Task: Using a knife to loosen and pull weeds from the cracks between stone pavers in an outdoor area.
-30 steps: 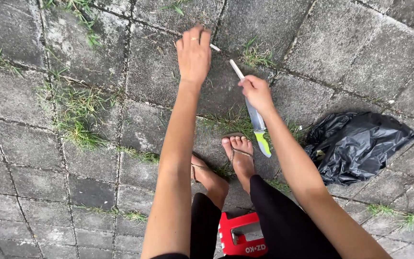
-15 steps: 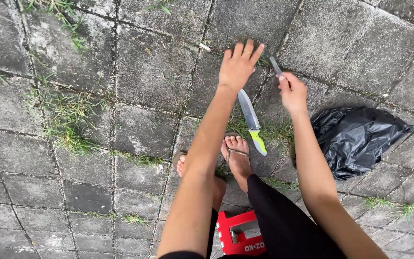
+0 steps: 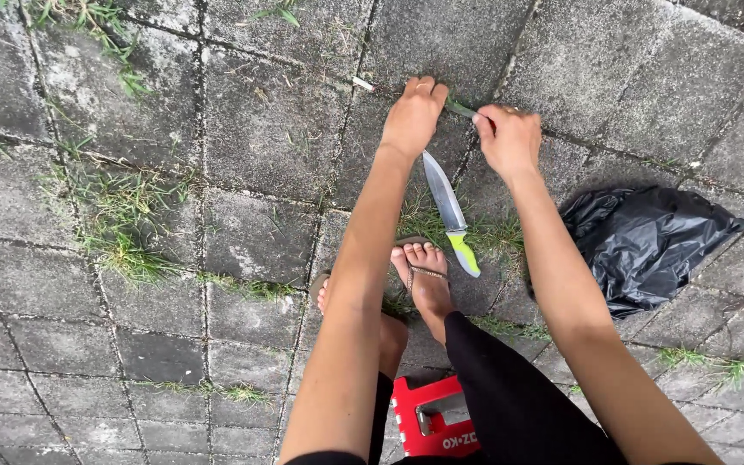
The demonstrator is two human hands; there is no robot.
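Both hands work one paving joint: left hand (image 3: 412,116) closed on a grass tuft (image 3: 461,108), right hand (image 3: 507,138) pinching a thin tool, knife (image 3: 449,213) lying unused, weeds (image 3: 118,220) remaining, black bag (image 3: 647,245) nearby.

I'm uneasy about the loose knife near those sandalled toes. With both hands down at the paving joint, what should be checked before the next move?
1. Right hand grip on the thin grey tool: closed around it, ok.
2. Left hand clear of the tool's tip: the tip sits right beside its fingers, not ok.
3. Knife out of the way: it lies loose on the paving, blade by the left wrist, green handle beside the toes, not ok.
4. What the left hand grips: fingers curled over the joint, cannot tell.
5. Black bag close by: beside the right arm, ok.
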